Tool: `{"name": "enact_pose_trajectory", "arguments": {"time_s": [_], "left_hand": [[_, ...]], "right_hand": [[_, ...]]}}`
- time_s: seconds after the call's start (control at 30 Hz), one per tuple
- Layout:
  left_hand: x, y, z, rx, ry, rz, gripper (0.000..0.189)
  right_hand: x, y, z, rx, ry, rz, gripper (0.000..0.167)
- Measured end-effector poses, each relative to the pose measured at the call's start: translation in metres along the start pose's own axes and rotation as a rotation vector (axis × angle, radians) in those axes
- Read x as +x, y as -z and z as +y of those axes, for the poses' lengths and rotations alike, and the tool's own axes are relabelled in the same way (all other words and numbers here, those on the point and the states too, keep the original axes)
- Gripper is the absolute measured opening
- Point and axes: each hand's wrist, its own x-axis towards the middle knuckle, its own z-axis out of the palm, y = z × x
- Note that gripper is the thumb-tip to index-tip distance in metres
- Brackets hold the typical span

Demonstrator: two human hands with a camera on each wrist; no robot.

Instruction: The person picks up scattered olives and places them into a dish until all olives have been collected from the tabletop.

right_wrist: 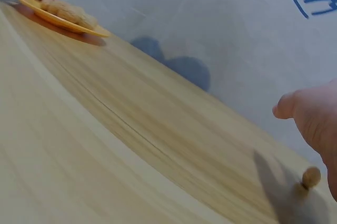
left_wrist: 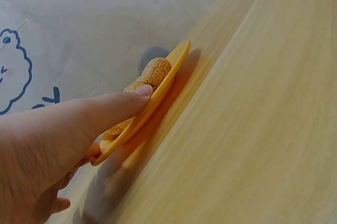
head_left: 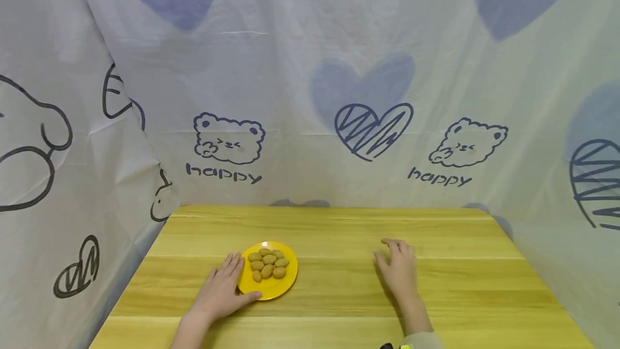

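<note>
At the left of the table, a round yellow plate (head_left: 290, 284) bears several walnuts (head_left: 268, 269) with wrinkled tan shells. My left hand (head_left: 220, 290) holds the plate by its left side, fingers along the far left rim and thumb (left_wrist: 126, 105) on the near rim. To the right of the plate, my right hand (head_left: 399, 271) hovers low over the table, its thumb apart from loosely bent fingers. In the right wrist view, a small round brown thing (right_wrist: 311, 176) shows beside that hand, close to the tabletop; I cannot tell whether it is held.
The wooden table (head_left: 334, 241) has light yellow grain and runs back to a pale curtain (head_left: 290, 96) printed with hearts and bears. More curtain hangs along the left and right sides. A sleeve cuff (head_left: 423, 340) covers the right wrist.
</note>
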Motion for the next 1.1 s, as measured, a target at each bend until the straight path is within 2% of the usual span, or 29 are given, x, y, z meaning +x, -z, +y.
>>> {"name": "enact_pose_trajectory", "arguments": {"time_s": [0.3,0.6,1.1], "left_hand": [[0.001,0.0,-0.002,-0.003,-0.001,-0.001,0.107],[0.002,0.0,-0.003,-0.003,-0.004,0.004,0.108],[0.001,0.0,-0.003,0.002,0.001,-0.012,0.108]], "right_hand": [[-0.001,0.001,0.021,-0.021,-0.099,0.047,0.038],[-0.001,0.001,0.028,-0.067,-0.241,-0.011,0.04],[-0.005,0.001,0.03,-0.115,-0.288,0.011,0.028]]}}
